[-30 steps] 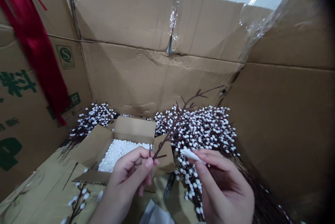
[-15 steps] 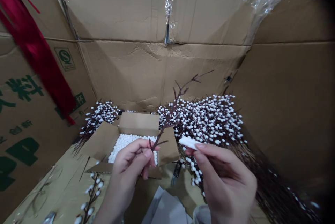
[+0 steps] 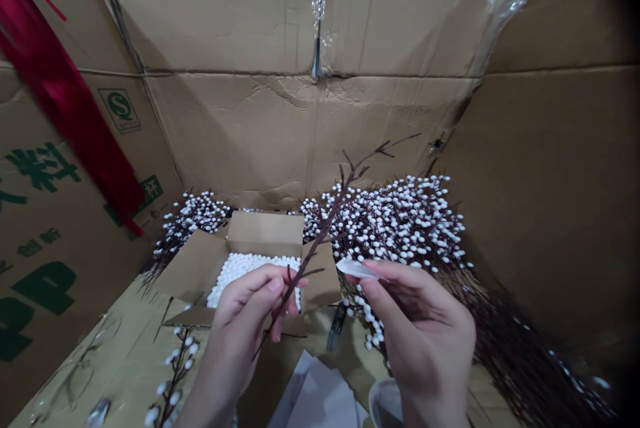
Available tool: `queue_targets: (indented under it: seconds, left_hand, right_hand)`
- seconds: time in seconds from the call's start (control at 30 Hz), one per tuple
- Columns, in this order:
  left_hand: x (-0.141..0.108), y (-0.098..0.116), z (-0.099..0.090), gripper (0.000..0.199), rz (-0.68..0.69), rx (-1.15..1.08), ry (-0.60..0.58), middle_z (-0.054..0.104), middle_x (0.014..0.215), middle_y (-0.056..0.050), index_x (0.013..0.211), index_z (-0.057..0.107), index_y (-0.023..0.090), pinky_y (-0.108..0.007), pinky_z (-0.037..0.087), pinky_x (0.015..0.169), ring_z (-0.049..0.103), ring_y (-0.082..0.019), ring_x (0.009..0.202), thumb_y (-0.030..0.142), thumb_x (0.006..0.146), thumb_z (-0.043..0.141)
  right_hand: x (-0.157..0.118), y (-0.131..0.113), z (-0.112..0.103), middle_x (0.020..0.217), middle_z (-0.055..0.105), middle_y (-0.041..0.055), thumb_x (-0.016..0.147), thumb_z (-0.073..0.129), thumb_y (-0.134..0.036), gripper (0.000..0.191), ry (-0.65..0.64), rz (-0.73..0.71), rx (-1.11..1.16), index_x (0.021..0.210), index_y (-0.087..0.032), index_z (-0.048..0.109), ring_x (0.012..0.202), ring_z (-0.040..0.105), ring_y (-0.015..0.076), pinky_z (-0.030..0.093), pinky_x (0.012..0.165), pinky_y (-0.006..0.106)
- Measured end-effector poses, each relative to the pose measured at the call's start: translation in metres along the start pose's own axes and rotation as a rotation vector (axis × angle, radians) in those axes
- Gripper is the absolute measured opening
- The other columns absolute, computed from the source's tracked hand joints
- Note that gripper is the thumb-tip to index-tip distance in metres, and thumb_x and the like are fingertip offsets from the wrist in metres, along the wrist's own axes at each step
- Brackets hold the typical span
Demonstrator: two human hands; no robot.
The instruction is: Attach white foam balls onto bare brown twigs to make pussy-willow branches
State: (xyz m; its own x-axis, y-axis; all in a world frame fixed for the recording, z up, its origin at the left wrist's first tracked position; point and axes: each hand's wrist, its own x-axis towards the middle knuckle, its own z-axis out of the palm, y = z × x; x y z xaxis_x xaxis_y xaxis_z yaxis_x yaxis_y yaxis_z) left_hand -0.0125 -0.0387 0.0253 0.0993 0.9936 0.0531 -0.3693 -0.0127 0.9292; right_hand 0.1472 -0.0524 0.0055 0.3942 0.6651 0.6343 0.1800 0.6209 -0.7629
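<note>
My left hand (image 3: 245, 328) pinches a thin brown artificial twig (image 3: 325, 225) near its lower end. The twig leans up to the right, and its short side shoots carry no white berries. Between the thumb and fingers of my right hand (image 3: 430, 335) is a small, pointed white piece (image 3: 356, 269); whether it is paper or soft tissue I cannot tell. Its tip points left toward the twig, with a gap between them. Behind my left hand stands an open cardboard box (image 3: 265, 231) filled with small white balls (image 3: 245, 271).
White-berried branches (image 3: 395, 221) are heaped at the back right, and a smaller bunch (image 3: 193, 215) stands at the back left. One berried twig (image 3: 175, 375) lies at front left. Grey-white sheets (image 3: 320, 395), a cup-like container (image 3: 384, 405) and a dark cutter-like tool (image 3: 337, 325) are nearby.
The twig has shifted slightly right, and more of its lower stem shows below my left fingers. My right hand has moved a little left with the white piece, which now appears turned.
</note>
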Motion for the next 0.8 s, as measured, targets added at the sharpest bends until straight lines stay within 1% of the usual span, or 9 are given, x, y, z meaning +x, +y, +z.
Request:
queue_targets:
  seconds: [0.07, 0.13, 0.23, 0.3, 0.37, 0.47, 0.67, 0.73, 0.8]
  left_hand:
    - [-0.001, 0.000, 0.000, 0.018, -0.008, -0.009, -0.012, 0.062, 0.058, -0.001, 0.070, 0.076, 0.017, -0.016, 0.035, 0.042, 0.047, -0.009, 0.050, 0.034, 0.074, 0.072]
    - [-0.001, -0.001, -0.001, 0.020, -0.009, -0.008, -0.026, 0.063, 0.058, -0.002, 0.070, 0.076, 0.017, -0.016, 0.035, 0.042, 0.047, -0.009, 0.050, 0.036, 0.075, 0.072]
    - [-0.001, -0.004, -0.001, 0.018, 0.012, 0.036, -0.037, 0.062, 0.058, -0.001, 0.072, 0.075, 0.018, -0.015, 0.033, 0.042, 0.045, -0.008, 0.048, 0.035, 0.076, 0.073]
    - [0.000, -0.007, -0.002, 0.017, 0.023, 0.082, -0.045, 0.062, 0.058, 0.000, 0.075, 0.075, 0.018, -0.014, 0.033, 0.042, 0.043, -0.007, 0.046, 0.035, 0.077, 0.073]
    - [0.001, -0.009, -0.003, 0.019, 0.026, 0.116, -0.049, 0.062, 0.059, 0.000, 0.077, 0.074, 0.018, -0.014, 0.033, 0.042, 0.044, -0.006, 0.045, 0.036, 0.078, 0.072]
    - [0.002, -0.010, -0.005, 0.020, 0.041, 0.148, -0.033, 0.063, 0.059, 0.000, 0.075, 0.073, 0.017, -0.015, 0.033, 0.041, 0.044, -0.006, 0.045, 0.037, 0.079, 0.071]
    - [0.001, -0.011, -0.005, 0.021, 0.082, 0.191, -0.041, 0.062, 0.060, 0.000, 0.072, 0.073, 0.017, -0.015, 0.032, 0.040, 0.043, -0.006, 0.045, 0.035, 0.081, 0.069]
    - [0.001, -0.011, -0.005, 0.022, 0.080, 0.206, -0.035, 0.062, 0.059, 0.000, 0.070, 0.073, 0.017, -0.015, 0.032, 0.040, 0.044, -0.006, 0.045, 0.035, 0.082, 0.069]
    - [0.000, -0.011, -0.006, 0.023, 0.086, 0.206, -0.022, 0.062, 0.059, 0.000, 0.068, 0.072, 0.017, -0.015, 0.032, 0.039, 0.043, -0.006, 0.044, 0.035, 0.082, 0.068]
  right_hand:
    - [0.000, 0.002, -0.001, 0.085, 0.079, 0.0016, 0.079, 0.071, -0.011, 0.020, -0.013, -0.040, 0.022, 0.086, -0.029, 0.076, 0.078, 0.074, 0.0190, 0.063, 0.067, 0.031]
    - [0.001, 0.002, -0.002, 0.090, 0.076, 0.0030, 0.078, 0.071, -0.011, 0.020, -0.009, -0.084, 0.013, 0.085, -0.029, 0.076, 0.084, 0.072, 0.0199, 0.061, 0.069, 0.033]
    - [0.002, 0.002, -0.003, 0.081, 0.071, 0.0025, 0.077, 0.073, -0.012, 0.018, 0.002, -0.117, 0.006, 0.083, -0.029, 0.075, 0.076, 0.067, 0.0182, 0.055, 0.057, 0.028]
    - [0.003, 0.001, -0.002, 0.074, 0.069, 0.0015, 0.077, 0.072, -0.010, 0.019, -0.016, -0.138, 0.009, 0.083, -0.028, 0.074, 0.070, 0.065, 0.0174, 0.052, 0.053, 0.027]
    - [0.003, -0.001, -0.002, 0.073, 0.070, 0.0014, 0.077, 0.071, -0.008, 0.021, -0.053, -0.171, -0.016, 0.085, -0.027, 0.074, 0.071, 0.065, 0.0183, 0.053, 0.057, 0.030]
    - [0.002, -0.003, -0.001, 0.075, 0.071, 0.0006, 0.077, 0.069, -0.005, 0.026, -0.094, -0.217, -0.056, 0.088, -0.028, 0.073, 0.074, 0.065, 0.0183, 0.053, 0.063, 0.031]
    - [0.003, -0.004, 0.002, 0.075, 0.072, -0.0007, 0.077, 0.069, -0.003, 0.029, -0.144, -0.261, -0.048, 0.091, -0.028, 0.073, 0.071, 0.065, 0.0174, 0.052, 0.064, 0.032]
    - [0.004, -0.003, 0.001, 0.076, 0.072, -0.0002, 0.077, 0.069, -0.002, 0.029, -0.137, -0.261, -0.063, 0.090, -0.028, 0.073, 0.071, 0.065, 0.0174, 0.052, 0.063, 0.032]
    - [0.003, -0.001, -0.001, 0.077, 0.072, -0.0002, 0.077, 0.068, -0.002, 0.029, -0.087, -0.237, -0.081, 0.089, -0.027, 0.073, 0.073, 0.065, 0.0170, 0.051, 0.062, 0.030]
